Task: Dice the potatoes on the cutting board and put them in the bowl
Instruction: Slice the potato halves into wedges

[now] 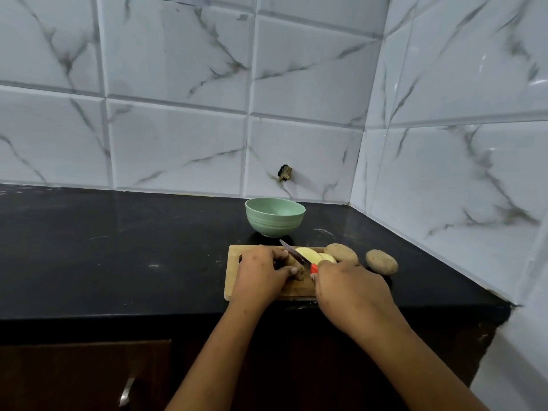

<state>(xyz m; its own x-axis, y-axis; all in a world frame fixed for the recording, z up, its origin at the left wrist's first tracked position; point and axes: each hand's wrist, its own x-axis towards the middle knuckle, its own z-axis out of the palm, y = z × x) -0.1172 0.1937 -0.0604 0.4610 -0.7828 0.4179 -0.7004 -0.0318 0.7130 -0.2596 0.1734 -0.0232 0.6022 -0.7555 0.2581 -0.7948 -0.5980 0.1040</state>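
A wooden cutting board (234,280) lies on the black counter. My left hand (261,275) holds a potato piece (298,272) down on the board, fingers curled over it. My right hand (350,289) grips a knife (293,253) by its red handle, the blade slanting across the held piece. Pale cut potato slices (310,255) lie on the board behind the blade. A whole potato (341,253) sits at the board's right end, and another whole potato (381,261) lies on the counter beside it. A green bowl (275,217) stands behind the board.
The black counter (118,247) stretches left and ends at a front edge near me. Tiled walls (178,129) close the back and the right side, forming a corner. Dark cabinet doors with a metal handle (127,391) are below the counter.
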